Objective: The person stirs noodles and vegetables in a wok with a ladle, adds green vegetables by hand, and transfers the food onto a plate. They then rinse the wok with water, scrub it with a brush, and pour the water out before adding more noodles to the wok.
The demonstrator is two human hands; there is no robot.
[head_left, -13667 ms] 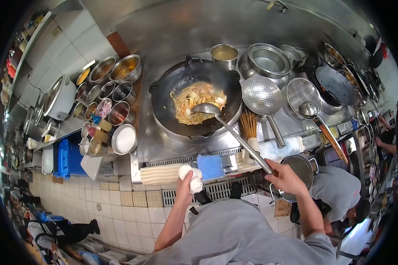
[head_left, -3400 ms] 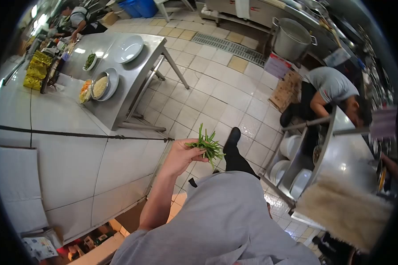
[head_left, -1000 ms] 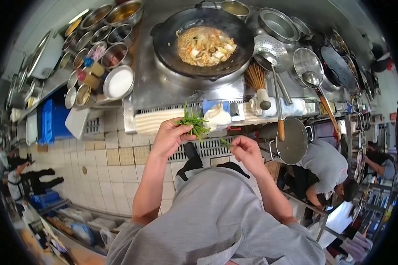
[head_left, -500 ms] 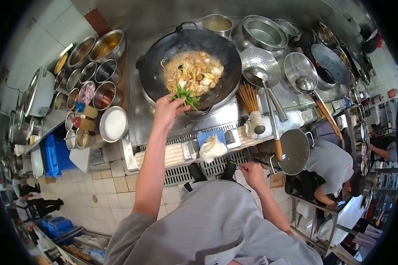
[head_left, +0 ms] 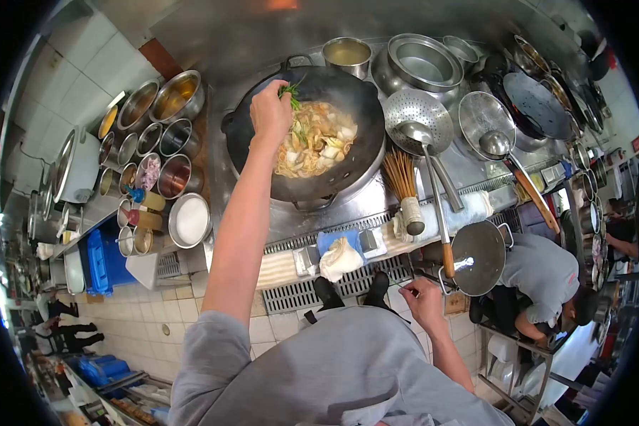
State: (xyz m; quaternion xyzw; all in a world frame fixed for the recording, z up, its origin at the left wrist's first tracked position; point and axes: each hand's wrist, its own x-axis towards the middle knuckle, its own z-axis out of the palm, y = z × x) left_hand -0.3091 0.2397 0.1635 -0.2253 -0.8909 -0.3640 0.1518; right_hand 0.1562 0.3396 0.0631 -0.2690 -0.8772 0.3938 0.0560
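My left hand (head_left: 270,113) reaches over the far left part of a black wok (head_left: 238,153), fingers closed on a bunch of cut green onions (head_left: 290,91). Below it in the wok lie steaming noodles (head_left: 307,165) with pale chunks, and some green strands rest on them. Low on the right, near my waist, my right hand (head_left: 424,302) hangs with its fingers curled together. Nothing shows in it. Closest to that hand is a two-handled pan (head_left: 479,259) beyond the counter's front edge.
Metal bowls and sauce bottles (head_left: 148,219) stand at left beside a bowl of white powder (head_left: 189,220). Right of the wok lie a perforated strainer (head_left: 419,117), ladles and a bamboo brush (head_left: 403,188). A person (head_left: 536,277) bends at far right. A folded cloth (head_left: 341,259) lies in front.
My left hand has moved from the wok's near edge to its far left side, with the green onions. Green strands now lie on the noodles. My right hand has shifted slightly right and down.
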